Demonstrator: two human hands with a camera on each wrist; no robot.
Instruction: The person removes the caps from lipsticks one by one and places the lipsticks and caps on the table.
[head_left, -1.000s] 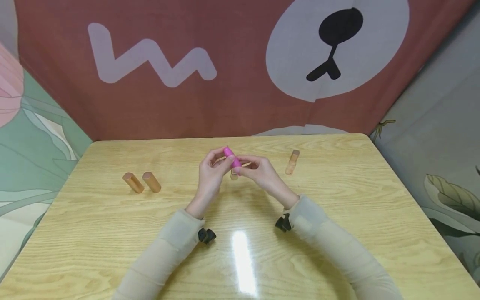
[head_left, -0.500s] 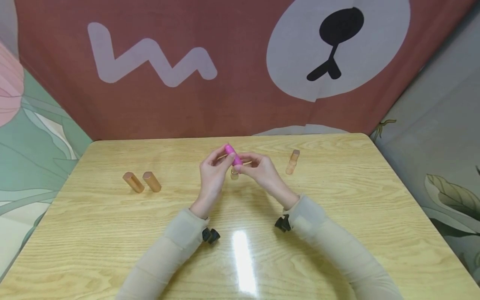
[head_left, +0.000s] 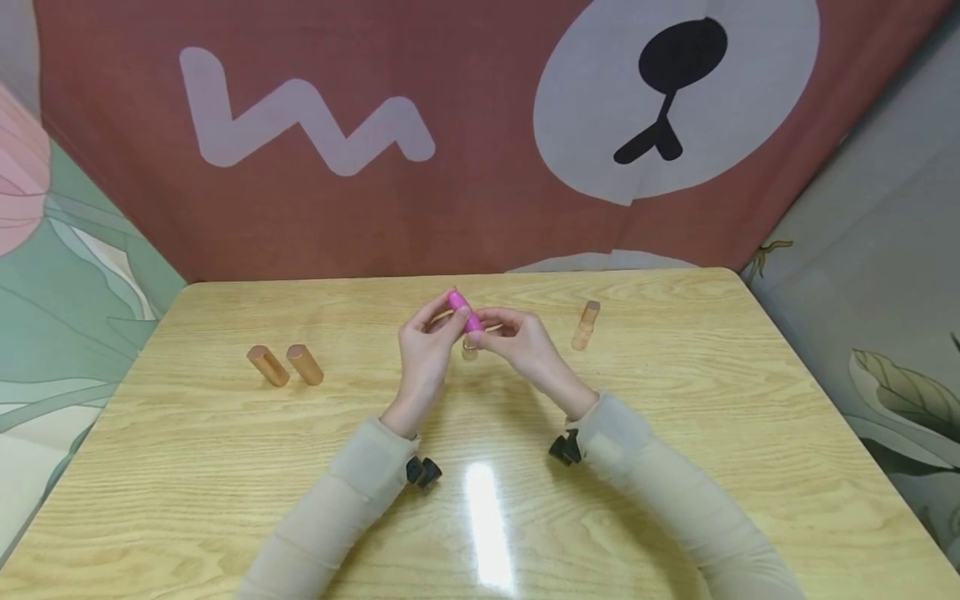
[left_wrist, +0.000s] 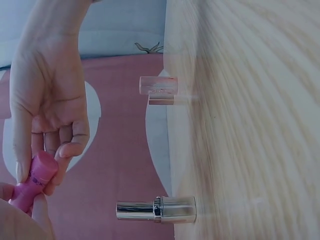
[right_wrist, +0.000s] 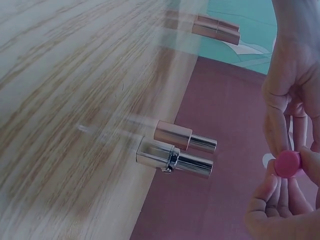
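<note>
A person's two hands meet near the middle of the head view, a short pink tube (head_left: 467, 312) held slantwise between them above the table. The left hand (head_left: 426, 346) pinches the tube's upper part between thumb and fingers; the right hand (head_left: 521, 335) pinches the lower end, the thumb on the near side. I cannot tell from here how every finger lies, since several are tucked behind the tube. At the left edge of the left wrist view, the tube's blunt end and some small dark lettering show between the two hands, and in the right wrist view its round pink end faces out at lower right. Just below the fingertips in the head view, and partly covered by them, stands a clear-based tube (head_left: 470, 350); the left wrist view shows its shiny silver upper part and dark ring. Close to it, at the centre of the right wrist view, is a copper-and-silver tube (right_wrist: 172, 135). Two plain copper tubes (head_left: 285, 365) stand upright beside each other on the left of the head view, well apart from the hands. Right of centre, towards the far edge, stands a copper-and-clear tube (head_left: 586, 323). All of these rest on the pale wood-grain table (head_left: 375, 517), where a bright streak of light shines at lower centre. Cream sleeves (head_left: 330, 508) cover both forearms, and behind the table hangs a dull red cloth (head_left: 480, 208) with a white zigzag and a black-nosed muzzle.
</note>
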